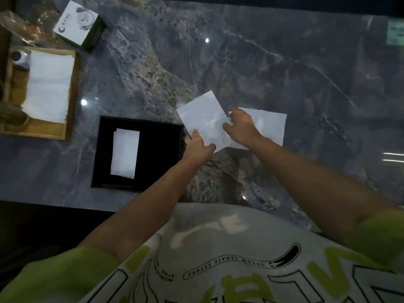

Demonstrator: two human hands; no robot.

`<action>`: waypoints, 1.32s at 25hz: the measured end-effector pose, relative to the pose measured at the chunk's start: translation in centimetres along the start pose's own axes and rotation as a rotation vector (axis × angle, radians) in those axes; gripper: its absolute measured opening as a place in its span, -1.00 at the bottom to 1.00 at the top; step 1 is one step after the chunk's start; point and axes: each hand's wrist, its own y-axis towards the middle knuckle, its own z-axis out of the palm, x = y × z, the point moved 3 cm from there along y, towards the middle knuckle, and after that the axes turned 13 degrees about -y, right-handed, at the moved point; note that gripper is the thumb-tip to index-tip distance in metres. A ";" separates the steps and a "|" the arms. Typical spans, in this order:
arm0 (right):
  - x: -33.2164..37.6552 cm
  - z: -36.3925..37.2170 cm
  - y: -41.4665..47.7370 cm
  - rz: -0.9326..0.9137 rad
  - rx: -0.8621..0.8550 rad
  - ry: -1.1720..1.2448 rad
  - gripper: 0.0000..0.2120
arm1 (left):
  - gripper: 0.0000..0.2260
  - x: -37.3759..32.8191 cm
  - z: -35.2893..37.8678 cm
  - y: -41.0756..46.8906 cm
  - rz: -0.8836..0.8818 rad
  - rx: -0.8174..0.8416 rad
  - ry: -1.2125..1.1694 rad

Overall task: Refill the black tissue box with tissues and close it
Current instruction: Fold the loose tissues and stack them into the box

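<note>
With the left hand [197,147] pinching the tissue [203,119] and the right hand [239,125] seemingly gripping its edge, fold squarely to fit the box [161,154].

Both bare forearms reach forward and converge toward the middle. The left hand [197,147] lies palm down, thumb spread out to the right, fingers pinching a tissue [205,122] edge. The right hand [240,125] sits just beside it, wrist cocked, fingers curled down, apparently gripping the same sheet, though dimness blurs the fingertips.
</note>
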 end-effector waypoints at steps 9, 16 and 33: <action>0.6 0.4 2.9 0.034 0.018 -0.036 -0.65 | -0.31 0.1 1.0 1.9 -0.194 -0.164 -0.097; 1.1 0.1 4.2 0.209 0.101 0.055 -0.61 | -0.34 -0.8 1.6 3.0 -0.252 -0.269 -0.208; -0.8 -1.5 -0.1 0.184 0.293 0.668 -0.73 | -0.60 -0.2 0.3 1.5 -0.126 -0.141 -0.650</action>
